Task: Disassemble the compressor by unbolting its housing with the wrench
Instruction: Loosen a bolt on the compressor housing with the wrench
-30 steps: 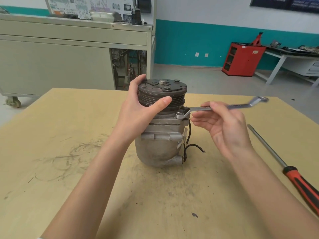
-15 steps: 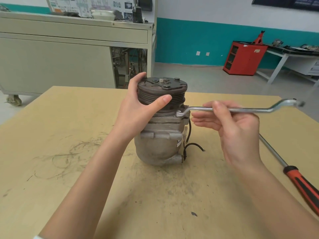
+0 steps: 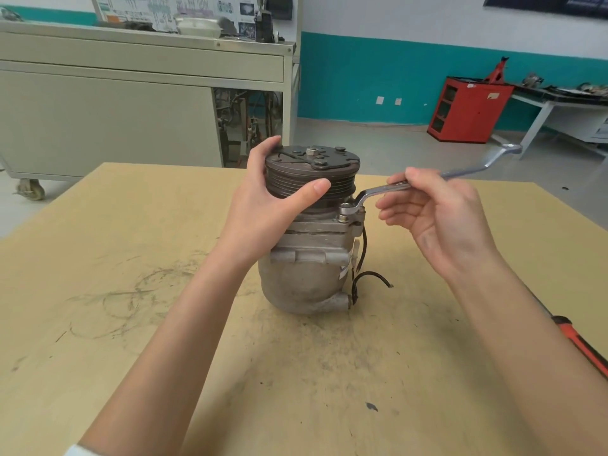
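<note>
My left hand (image 3: 263, 205) wraps the pulley (image 3: 312, 174) atop the compressor (image 3: 306, 274), bracing it upright on the table (image 3: 131, 324) against the turn; just right of it, my right hand (image 3: 437, 222) pinches the wrench (image 3: 460, 173), thumb on top, ring end seated on the housing bolt (image 3: 344, 219)

One compressor (image 3: 306, 258), grey and grimy, stood upright, dark grooved pulley (image 3: 312, 182) uppermost. One wrench (image 3: 427, 180), silver, offset, ring end set over a bolt (image 3: 343, 220) at 3 o'clock, handle raised toward 2 o'clock.
</note>
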The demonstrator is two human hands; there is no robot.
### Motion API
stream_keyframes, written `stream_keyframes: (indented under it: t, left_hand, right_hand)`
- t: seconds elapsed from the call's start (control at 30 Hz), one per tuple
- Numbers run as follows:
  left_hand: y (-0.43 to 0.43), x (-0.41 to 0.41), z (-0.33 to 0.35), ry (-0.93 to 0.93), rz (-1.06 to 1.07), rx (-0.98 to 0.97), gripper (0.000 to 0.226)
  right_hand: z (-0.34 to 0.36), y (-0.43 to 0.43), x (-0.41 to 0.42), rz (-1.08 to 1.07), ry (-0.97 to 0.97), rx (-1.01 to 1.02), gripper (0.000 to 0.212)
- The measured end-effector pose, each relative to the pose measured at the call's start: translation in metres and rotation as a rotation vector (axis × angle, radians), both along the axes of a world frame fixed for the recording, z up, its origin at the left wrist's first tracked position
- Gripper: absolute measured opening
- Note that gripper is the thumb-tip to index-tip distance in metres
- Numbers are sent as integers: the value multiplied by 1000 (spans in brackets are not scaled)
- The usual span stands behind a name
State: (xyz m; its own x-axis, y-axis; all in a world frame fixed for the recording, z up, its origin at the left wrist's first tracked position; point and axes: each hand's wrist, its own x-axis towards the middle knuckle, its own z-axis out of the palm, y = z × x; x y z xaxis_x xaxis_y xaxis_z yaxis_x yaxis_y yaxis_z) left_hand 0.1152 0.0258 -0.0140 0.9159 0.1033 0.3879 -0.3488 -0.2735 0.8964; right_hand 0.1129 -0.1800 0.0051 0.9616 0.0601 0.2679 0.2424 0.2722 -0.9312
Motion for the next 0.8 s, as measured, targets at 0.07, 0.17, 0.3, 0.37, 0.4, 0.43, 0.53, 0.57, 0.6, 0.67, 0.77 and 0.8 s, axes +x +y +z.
stream_keyframes:
  t: [0.07, 0.17, 0.3, 0.37, 0.4, 0.43, 0.53, 0.57, 0.6, 0.67, 0.77, 0.8]
  left_hand:
    - [0, 1, 0, -3, 1, -3, 79]
    - [-1, 1, -1, -3, 2, -1, 79]
    - [0, 0, -1, -7, 2, 0, 79]
    - [-1, 0, 0, -8, 5, -1, 79]
    - [-1, 0, 0, -8, 6, 0, 79]
    - [-2, 0, 0, -7, 5, 2, 79]
    - [-2, 0, 0, -3, -7, 8, 80]
    - [-1, 0, 1, -3, -11, 9, 80]
    - [-1, 0, 1, -3, -13, 10, 79]
    - [-1, 0, 1, -4, -13, 9, 79]
    - [0, 1, 0, -5, -8, 8, 79]
    - [0, 2, 0, -7, -7, 9, 80]
  right_hand:
    - [-8, 1, -16, -50, -85, -37, 26]
    - [-17, 8, -35, -168, -205, -81, 20]
    - [-24, 17, -39, -234, -140, 18, 20]
    - [-22, 18, -32, -222, -70, 84, 23]
    - [-20, 17, -27, -199, -33, 100, 24]
    - [-16, 15, -20, -164, 11, 102, 25]
    - [-1, 9, 4, 8, 194, 44, 29]
    - [3, 8, 11, 75, 246, 20, 32]
    - [6, 7, 17, 126, 273, 7, 37]
    - [10, 3, 22, 164, 249, 21, 47]
    - [11, 0, 9, 108, 110, 10, 45]
    - [8, -1, 2, 74, 50, -21, 39]
